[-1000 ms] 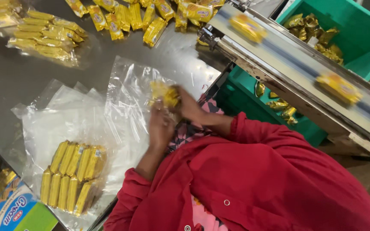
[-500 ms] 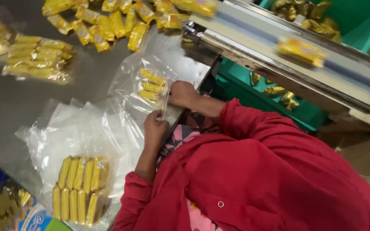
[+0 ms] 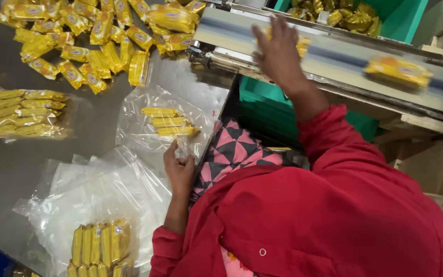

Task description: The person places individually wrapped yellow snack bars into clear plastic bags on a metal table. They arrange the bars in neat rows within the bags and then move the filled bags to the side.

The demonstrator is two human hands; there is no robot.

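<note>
My left hand (image 3: 178,166) pinches the near edge of a clear plastic bag (image 3: 144,110) that lies flat on the steel table (image 3: 6,169). Three yellow snack packets (image 3: 166,122) are stacked inside the bag. My right hand (image 3: 279,51) is stretched out over the conveyor belt (image 3: 344,56), fingers spread, above a blurred yellow packet (image 3: 302,46). Whether it grips that packet is unclear. Another yellow packet (image 3: 398,71) rides the belt further right.
A heap of loose yellow packets (image 3: 93,36) covers the far table. A filled bag (image 3: 29,114) lies at left, and a pile of empty bags (image 3: 103,190) with another filled one (image 3: 98,246) is near me. A green crate (image 3: 401,15) of packets stands behind the belt.
My right hand left the bag and reached up to the conveyor belt. The left hand slid to the bag's near edge, and the bag now lies flat with three packets inside.
</note>
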